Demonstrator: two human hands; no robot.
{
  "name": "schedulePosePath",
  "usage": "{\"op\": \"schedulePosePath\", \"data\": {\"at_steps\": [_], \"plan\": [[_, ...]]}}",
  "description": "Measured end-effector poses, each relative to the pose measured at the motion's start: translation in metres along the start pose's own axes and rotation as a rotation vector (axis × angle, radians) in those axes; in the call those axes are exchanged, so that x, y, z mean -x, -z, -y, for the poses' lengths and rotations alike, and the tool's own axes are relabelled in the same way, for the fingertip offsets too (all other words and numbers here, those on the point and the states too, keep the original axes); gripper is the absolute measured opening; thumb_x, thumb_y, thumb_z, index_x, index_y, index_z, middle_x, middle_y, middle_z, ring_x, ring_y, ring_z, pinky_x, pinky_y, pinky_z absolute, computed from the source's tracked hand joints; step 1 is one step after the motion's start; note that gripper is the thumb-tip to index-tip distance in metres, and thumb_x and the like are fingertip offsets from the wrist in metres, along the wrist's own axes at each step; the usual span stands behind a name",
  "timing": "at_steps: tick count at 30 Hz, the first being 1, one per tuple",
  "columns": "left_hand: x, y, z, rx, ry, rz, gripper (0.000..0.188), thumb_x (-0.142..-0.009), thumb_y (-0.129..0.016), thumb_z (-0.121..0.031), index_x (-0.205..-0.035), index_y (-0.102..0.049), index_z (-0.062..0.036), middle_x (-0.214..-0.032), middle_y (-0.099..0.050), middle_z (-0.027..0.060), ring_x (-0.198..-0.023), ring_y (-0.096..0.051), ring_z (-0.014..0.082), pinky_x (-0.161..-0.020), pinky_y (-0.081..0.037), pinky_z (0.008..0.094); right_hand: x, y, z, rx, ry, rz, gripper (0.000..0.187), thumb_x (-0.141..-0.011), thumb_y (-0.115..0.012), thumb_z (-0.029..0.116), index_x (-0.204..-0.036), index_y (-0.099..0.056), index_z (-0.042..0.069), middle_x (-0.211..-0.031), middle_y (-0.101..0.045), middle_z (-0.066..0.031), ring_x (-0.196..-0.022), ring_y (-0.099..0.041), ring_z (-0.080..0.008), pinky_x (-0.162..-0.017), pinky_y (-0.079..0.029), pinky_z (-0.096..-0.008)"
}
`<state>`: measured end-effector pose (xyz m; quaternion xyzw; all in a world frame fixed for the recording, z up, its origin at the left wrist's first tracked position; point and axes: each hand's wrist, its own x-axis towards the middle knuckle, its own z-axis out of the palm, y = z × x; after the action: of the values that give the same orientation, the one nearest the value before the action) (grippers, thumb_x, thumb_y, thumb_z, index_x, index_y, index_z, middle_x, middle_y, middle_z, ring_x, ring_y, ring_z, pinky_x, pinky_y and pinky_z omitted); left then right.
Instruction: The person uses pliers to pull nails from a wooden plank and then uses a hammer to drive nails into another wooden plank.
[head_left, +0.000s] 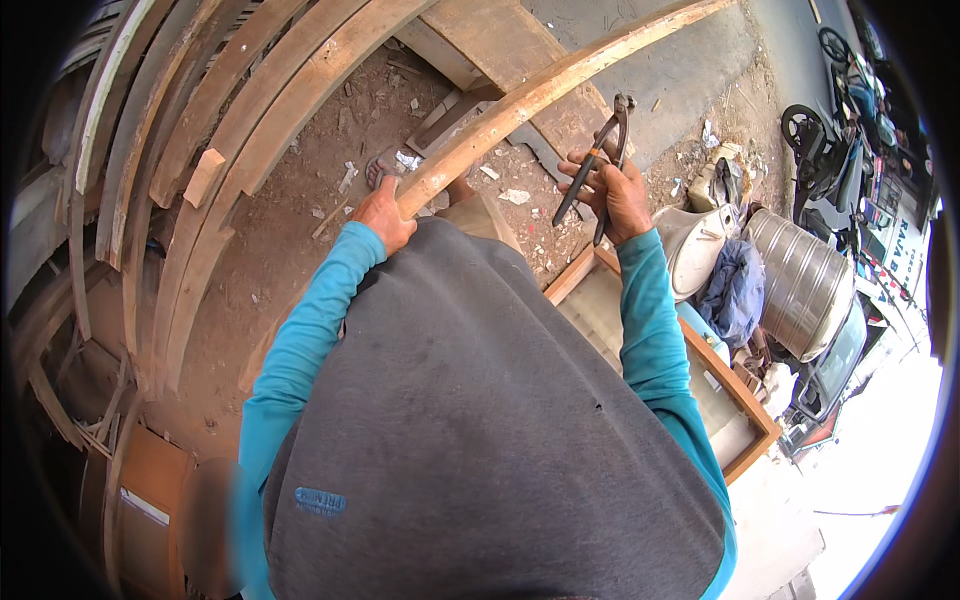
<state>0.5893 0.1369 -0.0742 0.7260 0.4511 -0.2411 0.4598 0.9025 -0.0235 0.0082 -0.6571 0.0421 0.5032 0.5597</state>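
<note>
My left hand (385, 218) is closed around the near end of a long wooden plank (530, 100), which reaches away to the upper right. My right hand (620, 195) holds a pair of pincers (592, 168) with dark handles. Their jaws point up and away, beside the plank and apart from it. The fingers wrap partly around the handles, and some of the grip is hidden behind them. A dark grey cloth with a small blue print covers my front, between two blue sleeves.
Several wooden boards (290, 85) lean at the left. A wooden box (500, 40) stands ahead, partly behind the plank. To the right are a wooden frame (752, 455), a ribbed metal drum (800, 275), a blue-grey cloth (735, 290) and motorcycles (835, 160). Scraps litter the dirt ground.
</note>
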Motion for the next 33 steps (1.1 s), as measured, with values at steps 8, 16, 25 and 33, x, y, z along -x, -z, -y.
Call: {"op": "schedulePosePath", "data": {"at_steps": [8, 16, 25, 33], "plan": [[0.017, -0.020, -0.013, -0.195, -0.016, -0.177, 0.067, -0.077, -0.083, -0.022, -0.130, -0.045, -0.0083, -0.122, -0.060, 0.0184, -0.119, -0.058, 0.0377, -0.098, -0.044, 0.0517, 0.037, 0.002, -0.017, 0.319, -0.383, 0.352, 0.064, -0.090, -0.039, 0.006, -0.152, -0.032, -0.006, -0.131, -0.060, -0.0243, -0.117, -0.065, -0.0347, -0.102, -0.056, -0.0455], [0.027, -0.017, -0.027, -0.262, -0.043, -0.286, 0.073, -0.074, -0.086, -0.017, -0.132, -0.043, -0.0089, -0.121, -0.059, 0.0195, -0.117, -0.058, 0.0399, -0.096, -0.044, 0.0532, 0.016, 0.004, 0.002, 0.554, -0.369, 0.422, 0.055, -0.092, -0.044, 0.008, -0.144, -0.041, -0.008, -0.131, -0.060, -0.0251, -0.117, -0.066, -0.0344, -0.103, -0.056, -0.0426], [0.020, -0.007, -0.021, -0.253, -0.024, -0.231, 0.071, -0.074, -0.084, -0.015, -0.132, -0.043, -0.0081, -0.120, -0.060, 0.0226, -0.117, -0.058, 0.0426, -0.097, -0.045, 0.0525, 0.028, -0.047, -0.031, 0.188, -0.494, 0.153, 0.024, -0.100, -0.046, 0.012, -0.119, -0.053, 0.000, -0.080, -0.049, -0.0034, -0.059, -0.045, -0.0109, -0.050, -0.042, -0.0277], [-0.001, 0.017, -0.007, -0.088, 0.004, 0.033, 0.061, -0.078, -0.079, -0.022, -0.126, -0.047, -0.0010, -0.120, -0.065, 0.0296, -0.116, -0.062, 0.0455, -0.098, -0.050, 0.0502, 0.026, -0.100, -0.143, 0.614, 0.253, -0.020, 0.032, -0.100, -0.046, 0.013, -0.128, -0.051, -0.003, -0.085, -0.060, -0.0122, -0.074, -0.061, -0.0199, -0.067, -0.051, -0.0367]]}}
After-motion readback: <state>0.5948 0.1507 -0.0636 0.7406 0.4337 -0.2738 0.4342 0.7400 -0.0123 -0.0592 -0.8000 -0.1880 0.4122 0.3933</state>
